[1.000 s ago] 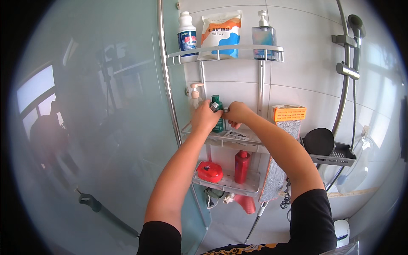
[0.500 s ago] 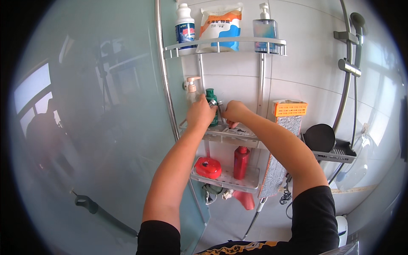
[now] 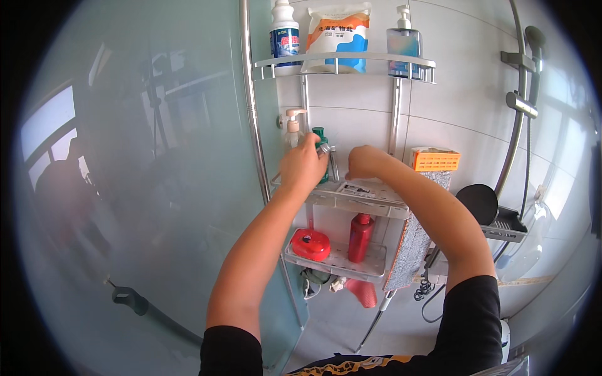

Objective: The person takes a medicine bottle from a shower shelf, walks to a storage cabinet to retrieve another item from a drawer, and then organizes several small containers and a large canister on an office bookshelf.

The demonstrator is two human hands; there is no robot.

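At the middle shelf (image 3: 351, 202), my left hand (image 3: 303, 164) is closed on a small silver metal piece (image 3: 325, 149), which pokes out past its fingertips. A slim silver bar (image 3: 334, 165) stands right beside it; whether the two are joined, I cannot tell. Behind these fingers is a green bottle (image 3: 320, 134), partly hidden, and a pump bottle (image 3: 293, 123) with a peach top to its left. Over the shelf's right part hovers my right hand (image 3: 367, 163), fingers curled downward, their tips hidden. Beneath it a small dark item (image 3: 356, 189) lies on the shelf.
The top shelf (image 3: 370, 55) holds a white bottle, a bag (image 3: 338, 37) and a blue pump bottle (image 3: 404, 47). Lower sit a red soap box (image 3: 311, 244) and red bottle (image 3: 360, 238). A glass panel (image 3: 157, 188) stands left; an orange basket (image 3: 436, 160) and shower hose hang right.
My right hand has drawn away to the right from the silver bar, leaving a gap. The whole view has shifted slightly; my left hand stays by the green bottle.
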